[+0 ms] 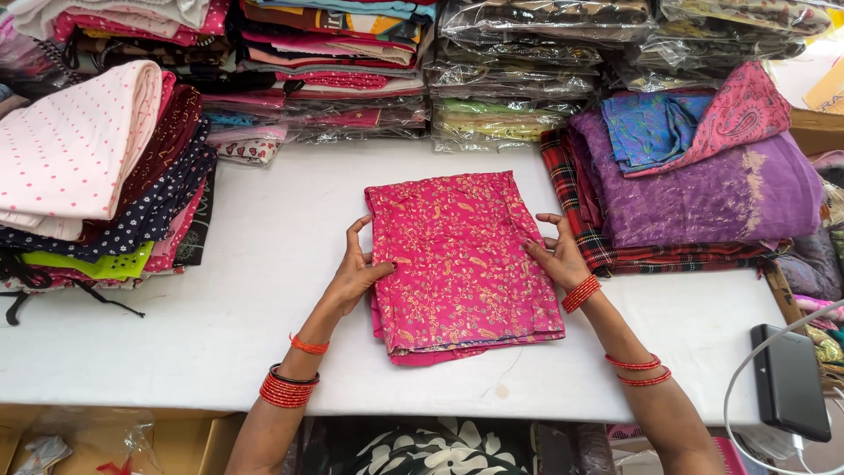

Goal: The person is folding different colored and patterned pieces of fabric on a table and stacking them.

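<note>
A folded pink cloth with a gold flower print (457,264) lies flat in the middle of the white table (246,290). My left hand (359,268) presses against its left edge, thumb on top of the fabric. At the cloth's right edge rests my right hand (556,255), fingers spread on the fabric. Both wrists carry red bangles.
Stacks of folded fabric (97,167) rise at the left. Plastic-wrapped garments (510,79) line the back. A purple, blue and plaid pile (694,185) sits at the right. A black power bank (789,380) with a white cable lies at the table's right front corner.
</note>
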